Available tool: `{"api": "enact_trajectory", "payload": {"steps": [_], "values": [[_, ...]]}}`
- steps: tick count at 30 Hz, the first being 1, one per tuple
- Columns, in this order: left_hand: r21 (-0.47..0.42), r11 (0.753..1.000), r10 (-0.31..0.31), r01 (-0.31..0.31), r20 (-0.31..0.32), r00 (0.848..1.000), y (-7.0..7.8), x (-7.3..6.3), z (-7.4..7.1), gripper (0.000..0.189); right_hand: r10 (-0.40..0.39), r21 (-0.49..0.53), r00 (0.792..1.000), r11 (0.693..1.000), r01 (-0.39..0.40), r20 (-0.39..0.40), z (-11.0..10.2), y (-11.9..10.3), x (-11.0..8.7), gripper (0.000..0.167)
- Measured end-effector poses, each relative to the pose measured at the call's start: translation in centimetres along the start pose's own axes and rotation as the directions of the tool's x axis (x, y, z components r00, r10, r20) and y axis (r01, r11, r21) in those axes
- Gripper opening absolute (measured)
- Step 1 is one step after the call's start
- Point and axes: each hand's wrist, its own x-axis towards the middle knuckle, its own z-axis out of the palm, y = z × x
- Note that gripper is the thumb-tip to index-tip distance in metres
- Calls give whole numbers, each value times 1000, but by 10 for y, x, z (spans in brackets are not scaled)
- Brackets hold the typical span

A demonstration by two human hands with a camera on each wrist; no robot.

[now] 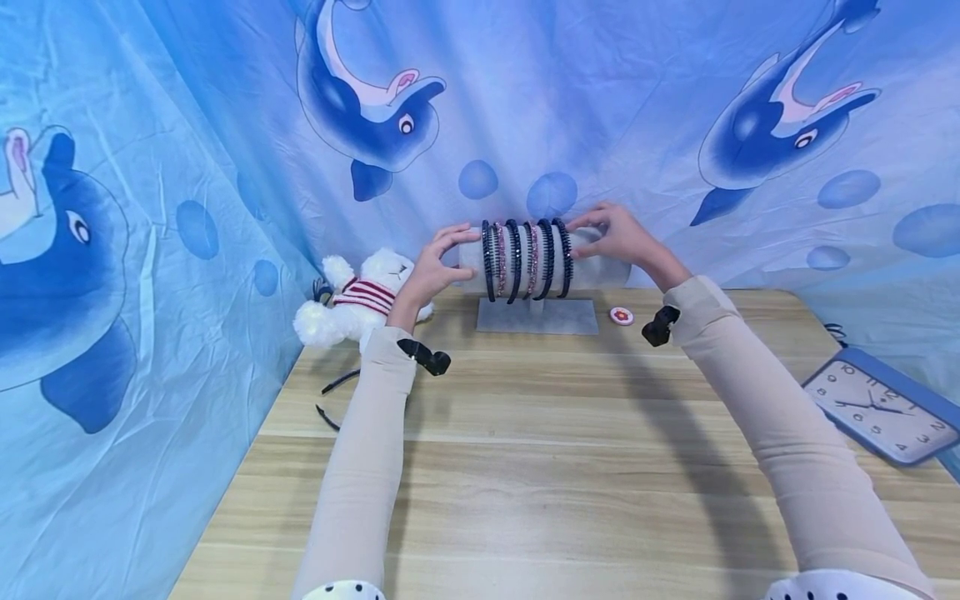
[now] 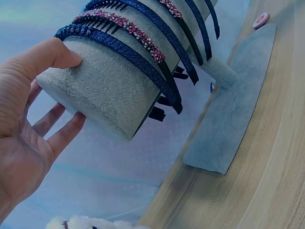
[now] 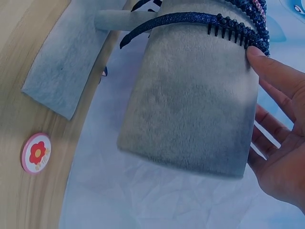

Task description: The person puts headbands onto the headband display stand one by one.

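Note:
A grey plush headband stand (image 1: 600, 273) carries several dark glittery headbands (image 1: 514, 262) and pink-beaded ones (image 1: 502, 262) around its roll. At the roll's left end, my left hand (image 1: 429, 271) grips it, the thumb bent over the plush and the other fingers at the far side and end. My right hand (image 1: 621, 237) is at the other side, beside the outermost dark blue headband (image 3: 174, 19). In the right wrist view its thumb tip touches that band's edge near the comb teeth, with the other fingers loosely extended, partly hidden behind the roll.
A white plush toy (image 1: 367, 293) in a striped top lies left of the stand. Nearer, another dark headband (image 1: 327, 417) is partly covered by the left forearm. A round flower badge (image 1: 621, 316) lies right of the base. A blue clock (image 1: 885, 404) sits at the right edge.

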Motion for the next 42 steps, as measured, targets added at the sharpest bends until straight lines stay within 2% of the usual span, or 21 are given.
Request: {"api": "enact_trajectory", "payload": {"steps": [17,27,30,37,42], "values": [[1,1000,1,-1,-4,1000,2,-4,-1,62,-28,-5,999,1000,28,-16,10,-5,1,49],[19,999,36,-35,-56,998,4,-10,1,58,-31,-8,1000,999,31,-5,11,-7,2,49],[13,1000,29,-28,-75,997,5,-13,4,59,-34,-15,999,999,34,-3,12,-8,2,48],[18,1000,-11,13,-88,996,14,-23,11,55,-46,-1,999,999,46,-2,9,-6,0,47],[55,997,-39,44,-83,996,27,-37,8,50,-42,-7,999,999,42,5,6,-3,-2,48]]}}
